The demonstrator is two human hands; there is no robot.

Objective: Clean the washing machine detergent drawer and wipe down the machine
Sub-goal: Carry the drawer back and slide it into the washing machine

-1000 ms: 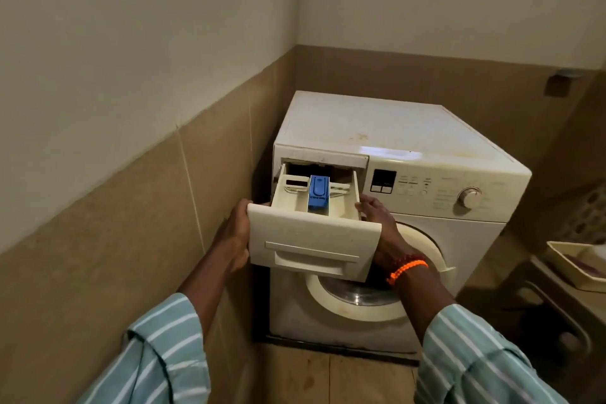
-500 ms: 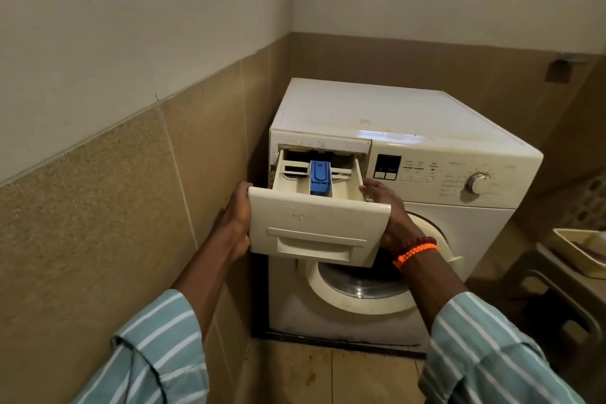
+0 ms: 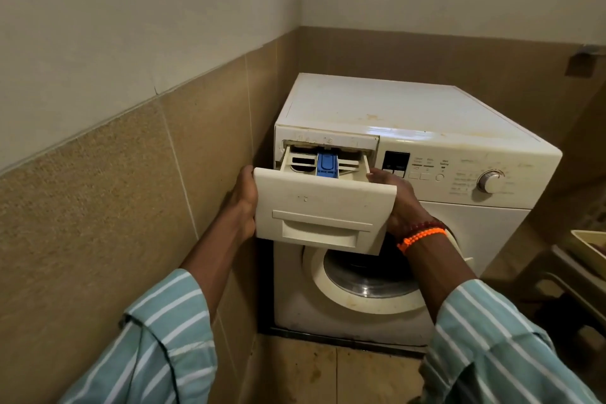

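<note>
A white front-loading washing machine (image 3: 393,108) stands in the corner, its top stained. Its cream detergent drawer (image 3: 323,207) is pulled far out of the slot at the machine's upper left, with a blue insert (image 3: 327,166) showing between its compartments. My left hand (image 3: 244,203) grips the drawer's left side and my right hand (image 3: 396,203) grips its right side, fingers over the rim. The drawer's back end is still inside the slot. The round door (image 3: 364,282) sits below the drawer.
A tiled wall (image 3: 131,190) runs close along the left of the machine. The control dial (image 3: 490,181) and buttons sit right of the drawer slot. A cream tray (image 3: 590,244) rests on a dark stand at the right edge. Stained floor tiles (image 3: 328,377) lie in front.
The drawer has stayed pulled out between both hands, with the grip unchanged. The camera has tilted down a little, so the machine sits higher in view.
</note>
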